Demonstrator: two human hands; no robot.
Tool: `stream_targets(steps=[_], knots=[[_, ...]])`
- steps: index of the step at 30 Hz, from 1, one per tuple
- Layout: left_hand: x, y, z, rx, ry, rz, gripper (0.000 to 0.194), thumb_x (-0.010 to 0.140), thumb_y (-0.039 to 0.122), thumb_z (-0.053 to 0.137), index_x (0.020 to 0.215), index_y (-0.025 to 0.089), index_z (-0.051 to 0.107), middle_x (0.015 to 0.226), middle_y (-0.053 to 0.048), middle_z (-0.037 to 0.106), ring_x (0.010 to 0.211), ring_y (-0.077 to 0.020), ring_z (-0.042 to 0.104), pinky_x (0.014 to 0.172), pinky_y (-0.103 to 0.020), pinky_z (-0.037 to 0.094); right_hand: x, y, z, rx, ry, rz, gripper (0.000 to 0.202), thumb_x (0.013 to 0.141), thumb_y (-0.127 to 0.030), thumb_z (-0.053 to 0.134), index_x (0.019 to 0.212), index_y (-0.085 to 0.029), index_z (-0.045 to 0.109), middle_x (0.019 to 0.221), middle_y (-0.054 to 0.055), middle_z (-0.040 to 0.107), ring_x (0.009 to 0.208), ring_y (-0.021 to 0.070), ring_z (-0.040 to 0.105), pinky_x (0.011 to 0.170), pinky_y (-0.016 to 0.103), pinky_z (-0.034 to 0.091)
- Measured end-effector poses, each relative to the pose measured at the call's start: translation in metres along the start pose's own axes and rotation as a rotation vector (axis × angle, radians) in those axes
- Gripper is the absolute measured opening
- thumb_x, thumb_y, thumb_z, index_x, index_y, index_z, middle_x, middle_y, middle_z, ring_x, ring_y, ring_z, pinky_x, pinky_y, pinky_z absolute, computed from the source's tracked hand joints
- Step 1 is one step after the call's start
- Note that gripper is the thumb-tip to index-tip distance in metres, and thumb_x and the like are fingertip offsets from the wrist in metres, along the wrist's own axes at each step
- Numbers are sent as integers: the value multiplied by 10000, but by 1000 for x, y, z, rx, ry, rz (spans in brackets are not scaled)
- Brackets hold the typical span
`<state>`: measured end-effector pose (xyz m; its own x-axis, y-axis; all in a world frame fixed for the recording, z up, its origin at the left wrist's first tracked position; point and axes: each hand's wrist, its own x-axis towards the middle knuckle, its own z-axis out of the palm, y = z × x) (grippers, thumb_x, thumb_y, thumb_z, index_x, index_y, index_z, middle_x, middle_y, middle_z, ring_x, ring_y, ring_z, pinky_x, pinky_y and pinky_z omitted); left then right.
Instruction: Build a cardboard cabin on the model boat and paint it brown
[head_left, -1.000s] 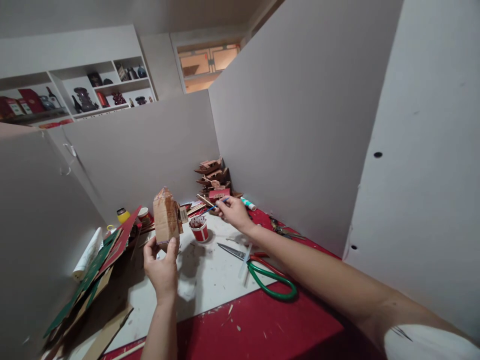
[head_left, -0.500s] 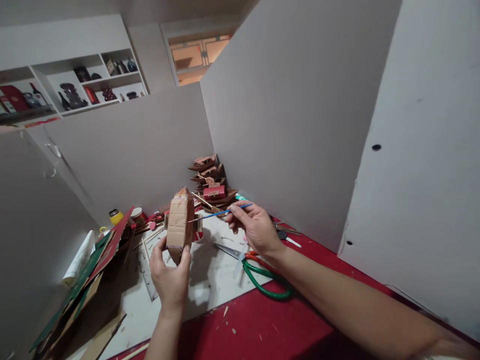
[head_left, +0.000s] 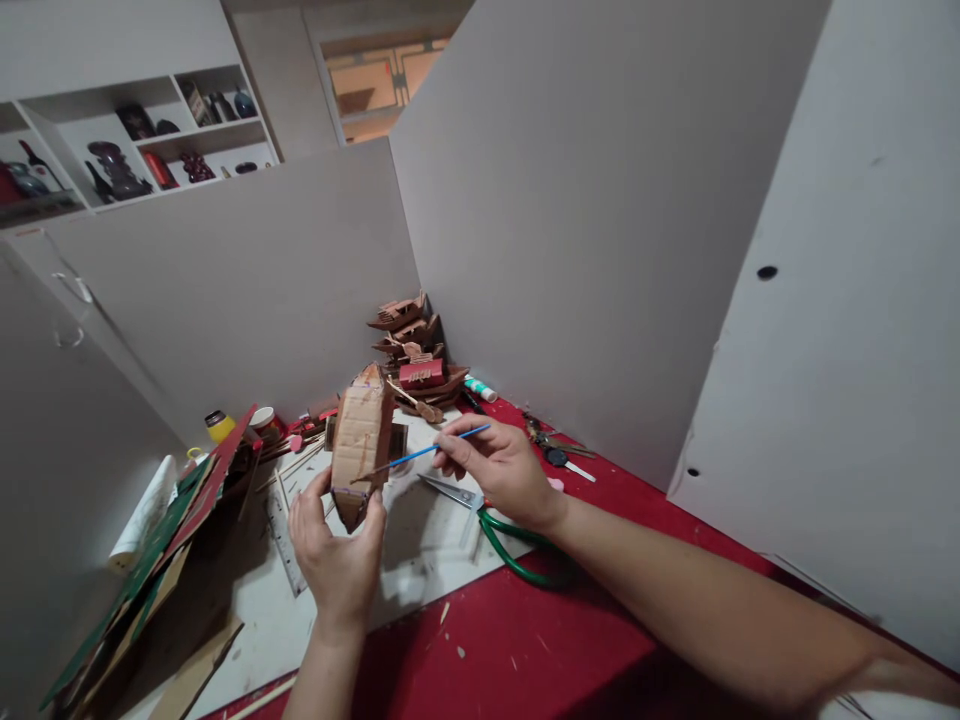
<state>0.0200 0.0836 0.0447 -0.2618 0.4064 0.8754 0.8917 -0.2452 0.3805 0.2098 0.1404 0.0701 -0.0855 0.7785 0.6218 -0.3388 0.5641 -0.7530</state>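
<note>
My left hand (head_left: 337, 550) grips the lower end of a cardboard model boat (head_left: 358, 440), its flat ribbed bottom turned toward me. The boat's side and upper end are brown, and a wet-looking brown streak runs down the pale bottom. Between the thumb and fingers of my right hand (head_left: 499, 470) is a thin blue paintbrush (head_left: 427, 453). Its tip touches the boat's bottom near the lower right. Under the right hand lie scissors (head_left: 517, 560) with green handles, partly hidden by the hand and wrist.
Several brown model boats (head_left: 409, 318) are stacked in the far corner against grey partitions. Cardboard sheets (head_left: 165, 540) lean at the left beside a paper roll (head_left: 146, 510). A ruler (head_left: 283, 545) lies on the white board (head_left: 420, 590), which rests on the red tabletop (head_left: 480, 650).
The brush tip has moved down and left across the boat's bottom, and a brown streak now shows there. The boat is tilted slightly more, and the whole view has shifted a little.
</note>
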Motion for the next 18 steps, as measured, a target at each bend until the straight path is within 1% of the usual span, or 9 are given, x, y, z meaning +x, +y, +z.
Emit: stream_targets(steps=[4,6,7,9,11,12,14,17,18], knots=[[-1,0,0,38,26,32,486,707,310,707,1156,190,567,1073,-102,657,994,-280,602,923,-450,439,3,0,-4,-29,115,-111,162,845,-337,661,856,-176,651,707,30,733,572,114,650,505,221,528],[-1,-1,0,38,24,45,488,705,303,707,1158,190,565,1075,-106,655,995,-280,601,918,-448,442,3,1,-5,-37,128,-124,159,850,-335,657,874,-178,655,721,34,740,578,121,657,505,227,532],[-1,-1,-1,40,22,53,488,705,299,707,1159,189,563,1076,-108,655,996,-281,600,918,-448,443,2,1,-4,-44,98,-124,155,854,-331,652,878,-178,658,724,34,741,579,123,661,503,226,533],[0,-3,-1,49,23,64,483,705,293,707,1153,185,562,1071,-110,656,995,-280,600,924,-449,440,-3,0,-2,-69,-23,-130,136,870,-309,634,879,-177,666,735,35,742,602,126,676,524,222,547],[0,-4,0,64,33,67,479,704,294,709,1146,179,563,1062,-111,658,988,-278,602,927,-450,441,-8,0,0,-109,-152,-164,121,883,-281,616,879,-177,677,761,39,741,648,133,696,575,229,571],[0,-4,0,72,40,63,480,703,297,710,1144,178,564,1059,-110,659,985,-277,603,927,-450,441,-9,0,0,-129,-185,-190,114,886,-268,612,886,-179,682,781,41,742,672,136,703,604,235,580],[0,-4,0,79,46,62,480,702,301,710,1143,179,563,1056,-106,661,983,-276,605,922,-449,445,-7,3,-2,-157,-154,-253,100,885,-248,614,919,-188,686,813,42,746,693,139,707,637,247,588],[-1,-3,0,75,37,70,476,707,297,704,1146,182,560,1060,-105,659,992,-276,608,918,-449,446,0,8,-8,-208,0,-320,106,876,-224,625,960,-200,685,826,41,747,713,150,711,661,267,591],[-1,-2,0,69,31,73,470,709,294,701,1143,181,561,1058,-107,660,990,-276,609,917,-450,447,1,9,-10,-226,26,-338,109,876,-219,624,965,-201,685,828,42,747,723,154,712,667,273,591]])
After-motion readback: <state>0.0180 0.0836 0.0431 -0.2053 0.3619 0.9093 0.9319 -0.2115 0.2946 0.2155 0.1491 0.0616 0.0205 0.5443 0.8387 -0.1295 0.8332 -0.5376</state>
